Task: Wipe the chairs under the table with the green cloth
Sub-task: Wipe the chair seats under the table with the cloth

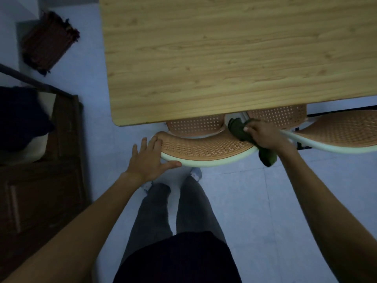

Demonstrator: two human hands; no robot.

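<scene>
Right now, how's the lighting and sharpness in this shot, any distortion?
Head view: dim, bluish light; the light wood-grain tabletop is the brightest area, the dark wooden cabinet nearly lost in shadow. Wide-angle bending curves the woven orange chair back. The right hand gripping the dark green cloth looks slightly soft.

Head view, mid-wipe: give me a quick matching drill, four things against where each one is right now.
Things:
1. green cloth
2. left hand
3. dark red mat
4. right-hand chair

Places:
A. on the floor, left of the table
B. flat on the left end of the near chair backrest
C. beside the near chair, partly out of frame
D. bunched in the right hand at the near chair's right end

Pairs: 1-D, 2-B, 3-A, 4-C
</scene>
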